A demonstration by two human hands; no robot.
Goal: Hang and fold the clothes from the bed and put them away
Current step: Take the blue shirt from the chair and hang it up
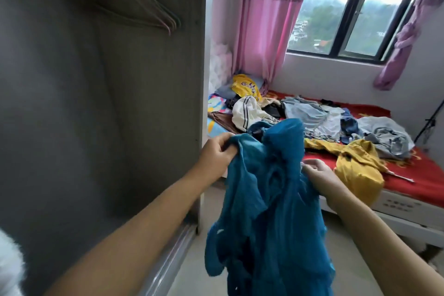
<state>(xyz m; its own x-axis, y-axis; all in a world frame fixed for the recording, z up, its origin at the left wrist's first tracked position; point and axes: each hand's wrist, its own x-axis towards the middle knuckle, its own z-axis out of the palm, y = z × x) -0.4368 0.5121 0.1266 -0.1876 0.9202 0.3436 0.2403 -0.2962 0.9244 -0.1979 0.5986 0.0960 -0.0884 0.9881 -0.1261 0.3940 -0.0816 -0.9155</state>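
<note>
Both hands are up on the teal garment, holding it in the air between the open wardrobe and the bed. The left hand grips its upper left edge; the right hand pinches the cloth lower down, and the rest hangs crumpled below them. More clothes lie heaped on the bed behind.

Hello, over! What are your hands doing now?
Left hand and right hand both gripping teal garment. Hangers empty in wardrobe. Clothes still piled on bed. Nothing in the way.
</note>
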